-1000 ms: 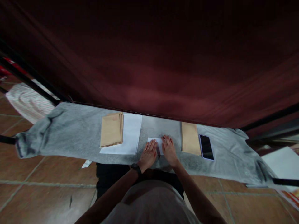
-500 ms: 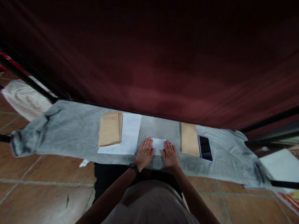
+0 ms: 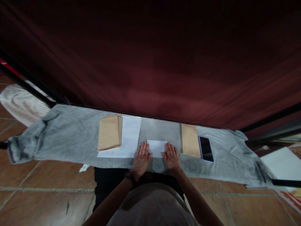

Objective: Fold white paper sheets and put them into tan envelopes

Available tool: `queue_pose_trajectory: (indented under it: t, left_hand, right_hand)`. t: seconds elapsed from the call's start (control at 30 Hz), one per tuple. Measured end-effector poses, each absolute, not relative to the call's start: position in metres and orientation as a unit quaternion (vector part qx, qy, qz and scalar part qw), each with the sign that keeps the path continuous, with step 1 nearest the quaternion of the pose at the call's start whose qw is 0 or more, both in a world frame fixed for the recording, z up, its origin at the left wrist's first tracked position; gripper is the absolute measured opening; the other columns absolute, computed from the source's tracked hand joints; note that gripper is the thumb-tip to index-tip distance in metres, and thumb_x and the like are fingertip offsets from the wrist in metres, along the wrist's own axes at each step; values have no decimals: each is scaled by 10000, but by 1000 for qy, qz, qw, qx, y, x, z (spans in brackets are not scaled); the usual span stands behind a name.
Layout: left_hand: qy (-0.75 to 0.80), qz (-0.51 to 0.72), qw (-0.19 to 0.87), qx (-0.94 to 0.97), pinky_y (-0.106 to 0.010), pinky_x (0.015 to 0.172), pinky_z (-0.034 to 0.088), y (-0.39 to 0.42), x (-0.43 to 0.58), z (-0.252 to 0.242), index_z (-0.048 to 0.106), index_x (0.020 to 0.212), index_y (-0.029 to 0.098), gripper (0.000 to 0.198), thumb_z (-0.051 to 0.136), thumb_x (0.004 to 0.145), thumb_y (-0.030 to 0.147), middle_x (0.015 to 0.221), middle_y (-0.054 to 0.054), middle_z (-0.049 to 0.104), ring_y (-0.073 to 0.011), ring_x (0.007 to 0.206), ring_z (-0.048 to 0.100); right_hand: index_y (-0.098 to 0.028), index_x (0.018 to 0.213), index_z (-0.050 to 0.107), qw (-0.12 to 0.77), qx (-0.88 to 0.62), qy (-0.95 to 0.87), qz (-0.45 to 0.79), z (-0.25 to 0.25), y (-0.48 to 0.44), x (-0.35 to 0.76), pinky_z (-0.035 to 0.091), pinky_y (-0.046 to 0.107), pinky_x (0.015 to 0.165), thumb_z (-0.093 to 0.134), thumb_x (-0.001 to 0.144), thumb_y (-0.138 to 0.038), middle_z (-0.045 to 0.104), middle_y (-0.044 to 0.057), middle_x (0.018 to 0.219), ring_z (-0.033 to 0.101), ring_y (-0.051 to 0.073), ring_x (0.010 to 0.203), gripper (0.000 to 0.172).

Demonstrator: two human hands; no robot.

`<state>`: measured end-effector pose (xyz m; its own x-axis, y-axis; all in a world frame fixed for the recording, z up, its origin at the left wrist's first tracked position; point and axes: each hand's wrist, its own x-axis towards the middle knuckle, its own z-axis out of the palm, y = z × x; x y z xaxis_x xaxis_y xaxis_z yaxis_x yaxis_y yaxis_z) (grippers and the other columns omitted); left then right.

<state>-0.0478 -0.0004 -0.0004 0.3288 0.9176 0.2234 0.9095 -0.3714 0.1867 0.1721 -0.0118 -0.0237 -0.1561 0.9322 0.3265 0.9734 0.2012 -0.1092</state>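
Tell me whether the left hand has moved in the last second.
Yes. The left hand slid left, off the small paper's middle, toward the white sheet.

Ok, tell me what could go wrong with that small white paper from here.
The left hand and right hand lie flat at the side edges of the small white paper, on a rumpled grey cloth; pressing could bunch the cloth and skew a crease. The brown envelope and phone lie just beyond the right hand; a wide sweep might shove them.
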Motion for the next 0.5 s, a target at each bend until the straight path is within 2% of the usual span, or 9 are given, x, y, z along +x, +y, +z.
queue_pose_trajectory:
  t: [0.2, 0.37, 0.5]
  left_hand:
    - [474, 135, 36, 870, -431, 1223, 292, -24, -35, 1, 300, 1556, 181, 573, 382, 1010, 334, 1609, -86, 345, -213, 1500, 282]
    - [470, 131, 37, 872, -427, 1225, 286, -25, -37, -5, 306, 1552, 144, 587, 395, 991, 293, 1600, -116, 357, -223, 1497, 290]
    - [489, 133, 37, 861, -449, 1211, 308, -25, -45, -8, 310, 1547, 120, 591, 386, 986, 291, 1588, -145, 373, -243, 1490, 306]
  right_hand:
    - [-112, 1554, 319, 193, -631, -750, -37, -18, -12, 165, 281, 524, 1172, 351, 1049, -347, 426, 162, 1546, 383, 306, 1435, 558]
    - [-175, 1555, 328, 205, -575, -792, 5, -8, -33, 142, 320, 497, 1177, 363, 1042, -312, 424, 122, 1555, 407, 264, 1431, 532]
    - [-149, 1565, 294, 189, -566, -802, 15, -6, -55, 145, 326, 466, 1187, 394, 1043, -321, 417, 129, 1557, 403, 246, 1435, 559]
